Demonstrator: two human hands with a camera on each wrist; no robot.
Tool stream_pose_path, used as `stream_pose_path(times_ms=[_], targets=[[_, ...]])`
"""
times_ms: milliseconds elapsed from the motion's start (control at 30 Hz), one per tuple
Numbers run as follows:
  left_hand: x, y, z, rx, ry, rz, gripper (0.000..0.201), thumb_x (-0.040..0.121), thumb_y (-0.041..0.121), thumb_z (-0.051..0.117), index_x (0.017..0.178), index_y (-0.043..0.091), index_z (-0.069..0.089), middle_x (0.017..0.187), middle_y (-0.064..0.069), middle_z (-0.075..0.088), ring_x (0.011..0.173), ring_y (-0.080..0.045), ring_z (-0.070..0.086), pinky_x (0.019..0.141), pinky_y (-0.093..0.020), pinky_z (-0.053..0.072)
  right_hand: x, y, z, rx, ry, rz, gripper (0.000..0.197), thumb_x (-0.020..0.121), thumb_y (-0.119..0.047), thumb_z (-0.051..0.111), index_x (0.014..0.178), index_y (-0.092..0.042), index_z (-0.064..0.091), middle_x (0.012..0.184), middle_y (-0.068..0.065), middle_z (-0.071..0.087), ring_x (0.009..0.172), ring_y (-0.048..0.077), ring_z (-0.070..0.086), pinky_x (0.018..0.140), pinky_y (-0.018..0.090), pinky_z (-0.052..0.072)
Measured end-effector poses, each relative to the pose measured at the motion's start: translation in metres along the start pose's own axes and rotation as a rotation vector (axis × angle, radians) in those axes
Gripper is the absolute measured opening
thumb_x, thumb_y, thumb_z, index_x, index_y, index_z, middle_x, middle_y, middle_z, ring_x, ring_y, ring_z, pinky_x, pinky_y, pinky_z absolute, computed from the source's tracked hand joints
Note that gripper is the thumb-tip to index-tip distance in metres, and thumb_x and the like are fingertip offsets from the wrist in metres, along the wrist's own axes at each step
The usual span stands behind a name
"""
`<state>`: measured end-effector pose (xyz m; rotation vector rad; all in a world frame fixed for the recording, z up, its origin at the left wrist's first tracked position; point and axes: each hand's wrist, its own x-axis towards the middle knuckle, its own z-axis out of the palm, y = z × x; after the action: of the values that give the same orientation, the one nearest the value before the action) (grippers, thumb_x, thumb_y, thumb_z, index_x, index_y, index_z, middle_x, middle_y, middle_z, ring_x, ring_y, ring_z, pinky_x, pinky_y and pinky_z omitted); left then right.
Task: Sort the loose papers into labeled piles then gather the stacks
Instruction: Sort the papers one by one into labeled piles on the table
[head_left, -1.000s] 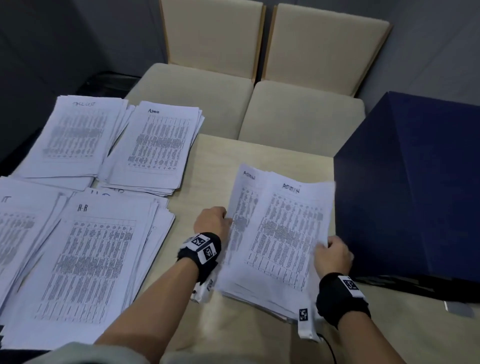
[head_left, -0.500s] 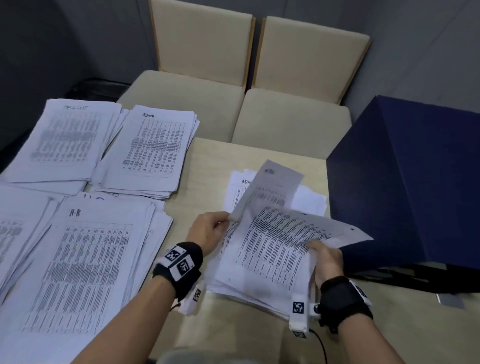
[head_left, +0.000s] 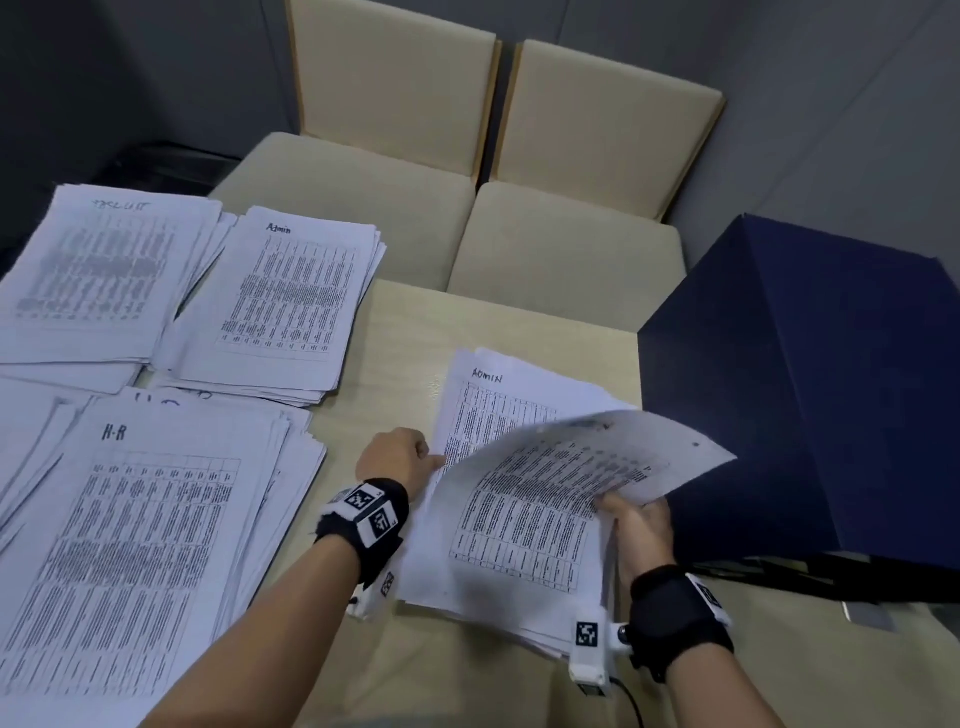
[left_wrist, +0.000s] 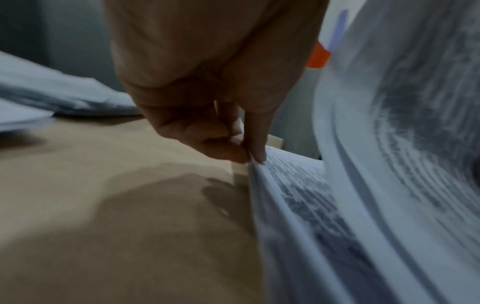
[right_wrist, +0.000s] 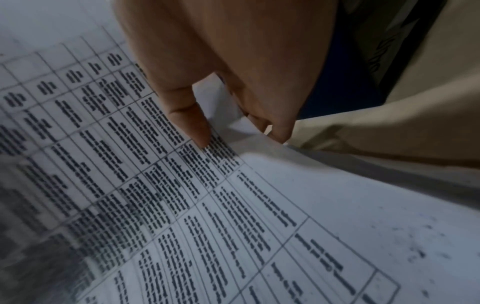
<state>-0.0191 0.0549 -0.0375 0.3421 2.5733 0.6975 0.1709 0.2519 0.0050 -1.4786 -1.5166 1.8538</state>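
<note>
Sorting looks well along: labeled piles already lie on the left of the table (head_left: 405, 332), an Admin pile (head_left: 291, 306), an H-R pile (head_left: 140, 545), a far-left pile (head_left: 88, 275) with an unreadable heading, and another cut off at the left edge. The unsorted stack (head_left: 493, 561) sits front-center, so sorting is not finished and gathering has not begun. The right hand (head_left: 636, 525) pinches the right edge of a lifted sheet (head_left: 582, 467), thumb on top and fingers under it, curling it up off the stack; the sheet below reads ADMIN. The left hand (head_left: 397, 460) pinches the stack's left edge between thumb and fingertip (wrist view blurry but clear enough). Judged next: read the lifted sheet's label and carry it left. A dark blue box (head_left: 810, 395) stands just right of the stack, close to the raised sheet's corner; two beige chairs (head_left: 498, 171) sit beyond the table.
</note>
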Motion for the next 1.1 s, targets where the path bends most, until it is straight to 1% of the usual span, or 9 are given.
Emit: stream_pose_path(times_ms=[133, 300, 367, 467, 633, 733, 833, 967, 1100], targets=[[-0.003, 0.005, -0.011, 0.177, 0.026, 0.163, 0.044, 0.097, 0.042, 0.052, 0.061, 0.018, 0.047, 0.059, 0.003, 0.051, 0.062, -0.024, 0.055, 0.053, -0.026, 0.034, 0.025, 0.017, -0.002, -0.005, 0.106, 0.082, 0.048, 0.077, 0.0, 0.071, 0.118, 0.011, 0.051, 0.106, 0.023, 0.066, 0.098, 0.035, 0.065, 0.072, 0.029, 0.051], [-0.011, 0.001, -0.023, -0.185, -0.034, 0.375, 0.029, 0.097, 0.021, 0.057, 0.069, 0.023, 0.063, 0.051, 0.014, 0.053, 0.053, -0.003, 0.05, 0.054, -0.023, 0.033, 0.029, 0.024, 0.007, -0.03, 0.131, 0.14, 0.03, 0.07, -0.004, 0.069, 0.097, 0.003, 0.057, 0.055, 0.007, 0.05, 0.052, 0.018, 0.045, 0.05, 0.024, 0.036], [-0.017, 0.0, -0.027, -0.45, -0.163, 0.36, 0.025, 0.095, 0.004, 0.057, 0.079, 0.019, 0.07, 0.055, 0.022, 0.06, 0.054, 0.005, 0.052, 0.056, -0.011, 0.035, 0.028, 0.027, 0.009, -0.028, 0.121, 0.096, 0.026, 0.07, -0.004, 0.07, 0.093, 0.004, 0.062, 0.067, 0.008, 0.061, 0.061, 0.021, 0.056, 0.059, 0.026, 0.042], [-0.015, -0.007, -0.021, -0.602, -0.293, 0.289, 0.038, 0.087, -0.006, 0.05, 0.077, 0.022, 0.073, 0.07, 0.008, 0.066, 0.06, -0.011, 0.051, 0.063, -0.022, 0.039, 0.018, 0.019, 0.01, -0.041, 0.051, 0.007, 0.018, 0.077, 0.004, 0.07, 0.094, 0.0, 0.071, 0.086, 0.008, 0.074, 0.084, 0.024, 0.068, 0.078, 0.03, 0.05], [-0.006, -0.004, -0.002, -0.342, 0.061, 0.014, 0.007, 0.091, 0.02, 0.061, 0.095, 0.02, 0.066, 0.086, 0.006, 0.066, 0.08, -0.015, 0.063, 0.069, -0.025, 0.044, 0.014, 0.018, 0.005, 0.017, 0.046, -0.028, 0.02, 0.084, 0.01, 0.059, 0.097, -0.004, 0.065, 0.092, 0.009, 0.071, 0.091, 0.029, 0.067, 0.073, 0.03, 0.05], [-0.002, 0.001, 0.007, -0.142, -0.01, -0.036, 0.025, 0.082, 0.04, 0.072, 0.079, 0.019, 0.059, 0.073, 0.005, 0.062, 0.067, -0.015, 0.058, 0.057, -0.025, 0.039, 0.011, 0.02, 0.0, 0.029, 0.085, -0.044, 0.028, 0.086, 0.008, 0.059, 0.111, -0.004, 0.06, 0.095, 0.008, 0.069, 0.084, 0.021, 0.065, 0.066, 0.026, 0.047], [0.004, 0.003, 0.011, 0.013, 0.003, 0.025, 0.029, 0.087, 0.034, 0.068, 0.068, 0.017, 0.055, 0.066, 0.001, 0.06, 0.063, -0.021, 0.057, 0.056, -0.025, 0.04, 0.01, 0.019, -0.003, 0.029, 0.102, -0.076, 0.032, 0.086, 0.011, 0.057, 0.111, -0.009, 0.06, 0.092, 0.004, 0.068, 0.082, 0.016, 0.063, 0.065, 0.022, 0.05], [0.008, -0.002, 0.0, 0.345, -0.024, 0.085, 0.027, 0.099, 0.035, 0.047, 0.095, 0.017, 0.068, 0.095, -0.005, 0.068, 0.086, -0.026, 0.065, 0.068, -0.029, 0.048, 0.014, 0.017, -0.005, -0.035, 0.076, -0.082, 0.025, 0.085, 0.016, 0.053, 0.079, -0.008, 0.06, 0.081, 0.008, 0.065, 0.079, 0.025, 0.059, 0.064, 0.024, 0.051], [0.003, -0.002, -0.015, 0.419, 0.066, 0.162, 0.022, 0.098, 0.024, 0.044, 0.093, 0.016, 0.064, 0.088, -0.006, 0.066, 0.078, -0.028, 0.061, 0.063, -0.03, 0.043, 0.016, 0.02, 0.0, -0.007, 0.067, -0.073, 0.025, 0.086, 0.015, 0.052, 0.075, -0.004, 0.062, 0.079, 0.009, 0.065, 0.08, 0.024, 0.06, 0.064, 0.022, 0.052]])
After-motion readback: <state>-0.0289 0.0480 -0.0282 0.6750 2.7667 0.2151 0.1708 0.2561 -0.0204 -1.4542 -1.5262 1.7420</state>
